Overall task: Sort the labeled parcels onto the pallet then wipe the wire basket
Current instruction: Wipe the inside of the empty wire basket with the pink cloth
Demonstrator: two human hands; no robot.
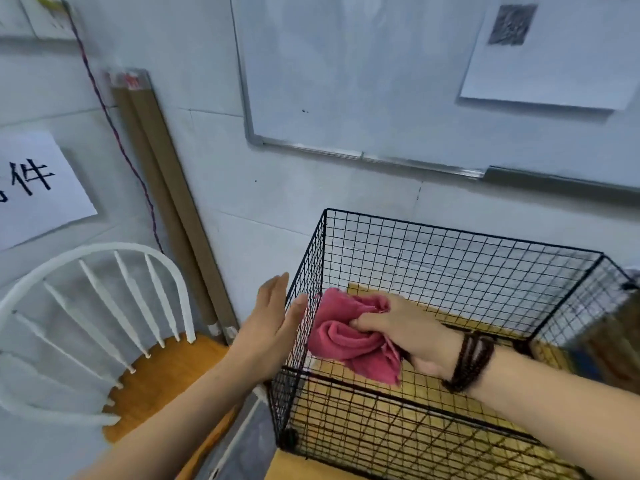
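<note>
A black wire basket (460, 244) stands open-topped on a wooden surface against the wall. My right hand (412, 332) reaches inside it and grips a bunched pink cloth (343, 336), holding it against the inner face of the left wall. My left hand (270, 327) lies flat with straight fingers against the outside of that same left wall. A dark beaded bracelet wraps my right wrist. No parcels or pallet are in view.
A white spindle-back chair (93, 299) with a wooden seat stands left of the basket. Long brown cardboard tubes (166, 202) lean on the wall behind it. A whiteboard (346, 81) hangs above, and a paper sign (34, 188) is at left.
</note>
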